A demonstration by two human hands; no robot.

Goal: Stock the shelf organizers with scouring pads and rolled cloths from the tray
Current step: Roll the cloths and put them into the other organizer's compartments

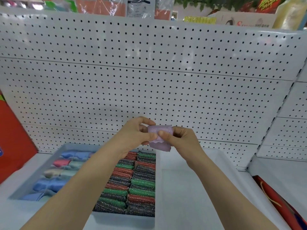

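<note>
Item in hand: lilac cloth (159,136), partly rolled, pinched between both hands above the organizers, loose tail hanging below the fingers. Left hand (136,133): fingers curled round the left end of the roll, thumb on its front face. Right hand (178,138): thumb and fingers pinching the right end. Long axis of the roll: roughly side to side, running from left fingertips to right fingertips; scalloped free edge just under the thumbs. Judged step: finishing or tightening the roll before placing; not yet stocked. Destination, judged: cloth organizer (54,152), down and to the left of the fingers, beyond the left forearm, holding rolled cloths (54,172) in blue, pink, cream and pale green, set in rows. Left hand nearer to that bin; reach for the right hand would cross the left arm. Directly below the fingers: scouring pad organizer (123,219), packed with scouring pads (141,183) in green, red and dark glitter, standing on edge in two columns. Below and right of the fingers: white tray (191,188), contents not discernible. Behind the fingers: white pegboard (149,72).
</note>
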